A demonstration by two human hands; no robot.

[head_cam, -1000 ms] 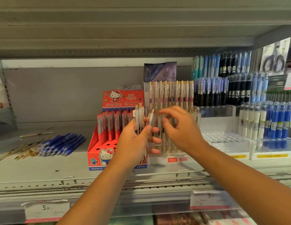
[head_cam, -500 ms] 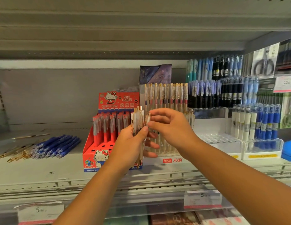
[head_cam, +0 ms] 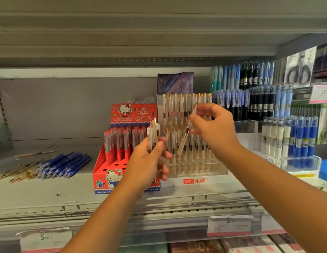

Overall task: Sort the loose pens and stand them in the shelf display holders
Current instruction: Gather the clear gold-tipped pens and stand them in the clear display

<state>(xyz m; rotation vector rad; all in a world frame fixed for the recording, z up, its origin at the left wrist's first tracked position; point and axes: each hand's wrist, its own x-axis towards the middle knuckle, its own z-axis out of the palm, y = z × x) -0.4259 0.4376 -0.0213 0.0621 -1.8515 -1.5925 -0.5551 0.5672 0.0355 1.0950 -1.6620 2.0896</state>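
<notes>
Grey metal store shelf (head_cam: 49, 194), pen displays along it, a second shelf overhead.

Our right hand (head_cam: 213, 132) pinched a single clear pen (head_cam: 186, 132) between thumb and fingertips. The pen was tilted, its lower end pointing down and left. It hung in front of the clear display holder (head_cam: 195, 180), level with the middle rows and not in any slot.

Our left hand (head_cam: 146, 161), just left of the holder's front, gripped a bundle of clear pens (head_cam: 153, 132) upright with the gold clips on top.

The holder stood packed with matching gold-clipped pens in stepped rows.

Just beside the holder on its left sat a red Hello Kitty box (head_cam: 133, 114). Red pens filled its back rows and open holes showed in front.

Well left of the holder, loose blue pens (head_cam: 66, 165) lay flat on the shelf. Loose gold-clipped pens (head_cam: 18, 174) lay farther left.

Right of the holder stood racks of blue and black pens (head_cam: 250, 99), upright.

Below the holder, a price tag (head_cam: 230, 225) sat on the shelf's front rail.
</notes>
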